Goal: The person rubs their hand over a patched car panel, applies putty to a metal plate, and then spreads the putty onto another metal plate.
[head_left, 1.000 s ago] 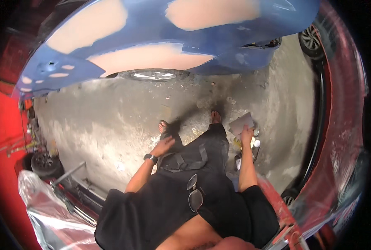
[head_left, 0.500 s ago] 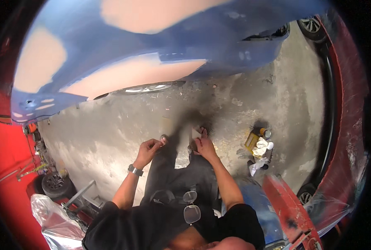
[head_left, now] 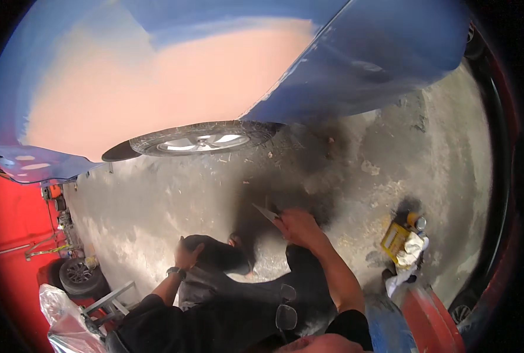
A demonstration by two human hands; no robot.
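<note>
My right hand [head_left: 302, 227] is closed on a putty knife [head_left: 265, 212], whose flat grey blade points up and left toward the car. The fingers cover its handle. My left hand [head_left: 186, 254] lies against my bent left knee with the thumb apart; part of its fingers is hidden, and I see nothing held. In front of me stands a blue car [head_left: 385, 70] with a broad peach-coloured filler patch [head_left: 179, 82] above its wheel [head_left: 203, 143]. Neither hand touches the car.
On the floor to the right are a yellow box [head_left: 395, 241], a can [head_left: 418, 222] and a crumpled white cloth [head_left: 412, 250]. Loose wheels [head_left: 80, 270] and a plastic-covered item [head_left: 65, 323] stand at left. A dark red car body curves along the right edge.
My view has moved closer to the car, and its wheel shows more fully. My left hand has gone from in front of me to my knee. My right hand has turned the putty knife leftward.
</note>
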